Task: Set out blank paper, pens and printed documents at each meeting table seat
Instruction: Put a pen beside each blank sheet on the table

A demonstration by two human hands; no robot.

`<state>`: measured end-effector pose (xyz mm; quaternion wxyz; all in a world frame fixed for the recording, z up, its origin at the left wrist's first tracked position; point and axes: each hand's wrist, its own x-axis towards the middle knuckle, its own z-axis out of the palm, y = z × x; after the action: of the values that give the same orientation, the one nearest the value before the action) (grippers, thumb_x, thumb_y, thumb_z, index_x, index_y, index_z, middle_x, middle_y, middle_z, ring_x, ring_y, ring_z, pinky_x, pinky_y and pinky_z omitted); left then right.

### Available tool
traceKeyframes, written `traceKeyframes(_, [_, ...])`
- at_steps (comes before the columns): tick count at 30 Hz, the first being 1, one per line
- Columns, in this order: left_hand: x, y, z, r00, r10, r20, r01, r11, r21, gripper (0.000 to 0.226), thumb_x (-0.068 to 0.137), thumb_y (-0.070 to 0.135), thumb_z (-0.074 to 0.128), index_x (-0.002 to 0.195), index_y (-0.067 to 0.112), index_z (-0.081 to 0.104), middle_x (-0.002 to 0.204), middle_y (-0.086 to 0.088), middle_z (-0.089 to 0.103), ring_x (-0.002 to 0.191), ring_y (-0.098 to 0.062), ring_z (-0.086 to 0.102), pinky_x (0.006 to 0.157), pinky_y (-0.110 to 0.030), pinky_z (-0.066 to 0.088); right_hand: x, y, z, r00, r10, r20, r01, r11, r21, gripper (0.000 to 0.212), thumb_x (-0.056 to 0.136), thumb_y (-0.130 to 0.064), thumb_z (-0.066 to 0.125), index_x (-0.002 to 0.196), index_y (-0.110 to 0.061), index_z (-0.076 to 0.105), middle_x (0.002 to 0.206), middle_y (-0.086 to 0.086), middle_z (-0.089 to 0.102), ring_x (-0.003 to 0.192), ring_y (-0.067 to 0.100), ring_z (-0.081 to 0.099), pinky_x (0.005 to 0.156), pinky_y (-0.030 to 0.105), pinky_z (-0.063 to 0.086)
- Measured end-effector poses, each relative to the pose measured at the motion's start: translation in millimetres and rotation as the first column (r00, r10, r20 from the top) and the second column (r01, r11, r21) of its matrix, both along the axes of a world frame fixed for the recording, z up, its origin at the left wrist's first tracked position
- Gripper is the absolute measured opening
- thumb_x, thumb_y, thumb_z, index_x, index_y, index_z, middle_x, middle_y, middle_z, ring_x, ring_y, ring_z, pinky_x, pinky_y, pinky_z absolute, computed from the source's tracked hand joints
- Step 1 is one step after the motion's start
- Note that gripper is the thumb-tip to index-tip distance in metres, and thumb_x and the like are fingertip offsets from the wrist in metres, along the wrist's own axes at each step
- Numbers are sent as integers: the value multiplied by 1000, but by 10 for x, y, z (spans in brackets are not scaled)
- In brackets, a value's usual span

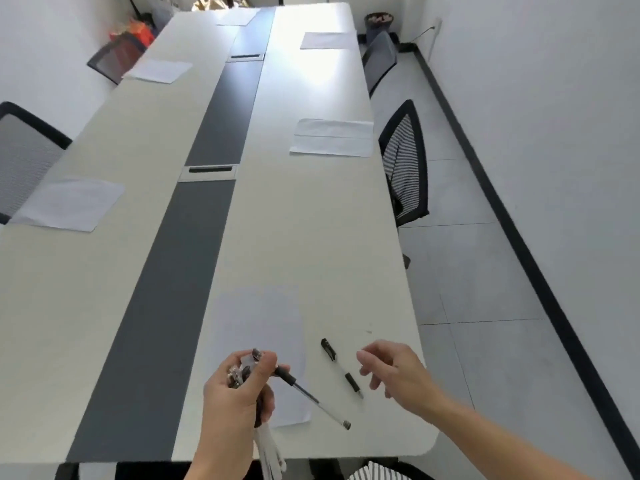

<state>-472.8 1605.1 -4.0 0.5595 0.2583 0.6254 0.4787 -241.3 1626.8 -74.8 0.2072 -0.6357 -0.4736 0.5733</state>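
Your left hand point(235, 393) is nearest, low over the near end of the bench point(104, 271), its fingers point(265, 367) clenched round a bundle of pens point(239, 374) whose pale barrels hang below your palm. One jutting pen point(311, 398) sticks out to the right from under your thumb, slanting across the corner of the near sheet point(256, 327), which lies flat at this seat. Just right of that sheet a loose pen point(341, 367) rests on the bare bench, cap end pointing away from you. Your right hand point(398, 372) hovers just beside it, fingers point(367, 360) released and loosely spread, grasping nothing. Farther up the bench, from the left: a left-edge sheet point(67, 204) beside the left chair point(24, 157), a second left sheet point(157, 70) beyond it, a far-end sheet point(239, 17), then a right-edge sheet point(332, 137) in front of the right chair point(405, 161) and a far right sheet point(325, 39)
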Motion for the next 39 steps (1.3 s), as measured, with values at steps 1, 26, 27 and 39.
traceKeyframes(1, [75, 89, 5, 999, -38, 6, 38, 999, 8, 26, 77, 24, 70, 88, 4, 59, 80, -22, 73, 38, -19, 37, 44, -24, 27, 35, -49, 144, 996, -31, -88, 29, 999, -23, 21, 95, -31, 59, 95, -13, 69, 82, 1, 72, 66, 12, 65, 54, 27, 46])
traceKeyframes(26, [3970, 739, -63, 930, -365, -45, 366, 930, 30, 12, 86, 16, 66, 85, 4, 64, 64, -13, 68, 32, -17, 38, 40, -20, 26, 3750, -321, 579, 908, -372, -194, 382, 924, 17, 20, 98, -20, 54, 97, -10, 72, 46, -8, 34, 41, 7, 29, 42, 17, 26])
traceKeyframes(27, [4040, 793, -57, 934, -353, -56, 354, 935, 22, 14, 87, 16, 65, 85, 2, 63, 61, -12, 66, 31, -17, 38, 39, -20, 26, 3892, -280, 567, 895, -409, -180, 420, 907, 23, 20, 98, -21, 54, 96, -11, 72, 47, -7, 32, 42, 8, 26, 43, 17, 25])
traceKeyframes(39, [4464, 2204, -321, 983, -184, 3, 184, 980, -77, 18, 90, 20, 62, 83, 4, 57, 51, -7, 47, 35, -17, 38, 41, -22, 29, 4652, 1346, 299, 864, -483, -142, 491, 871, 29, 25, 97, -24, 55, 87, -7, 71, 49, -3, 32, 43, 10, 26, 41, 19, 23])
